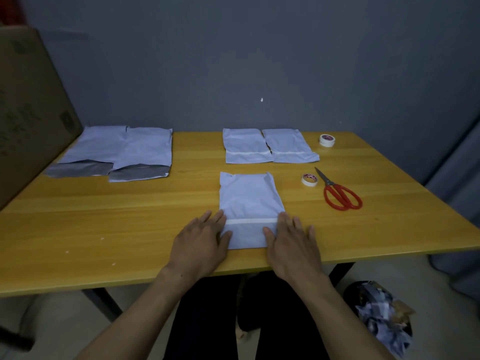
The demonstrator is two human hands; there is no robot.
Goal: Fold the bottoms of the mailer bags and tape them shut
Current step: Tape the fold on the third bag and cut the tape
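Observation:
A pale blue mailer bag (248, 201) lies flat near the front edge of the yellow wooden table (130, 216). Its bottom is folded up and a white tape strip (250, 221) runs across the fold. My left hand (200, 242) presses flat on the bag's left lower corner, and my right hand (291, 242) lies flat on its right lower corner. Two taped bags (246, 146) (288, 146) lie side by side at the back. Two unfolded bags (91, 154) (145, 157) with grey open ends lie at the back left.
A tape roll (309, 180) and red-handled scissors (337, 193) lie right of the front bag. A second tape roll (327, 140) sits at the back right. A cardboard box (28, 105) leans at the left. A bin of scraps (381, 318) stands on the floor, right.

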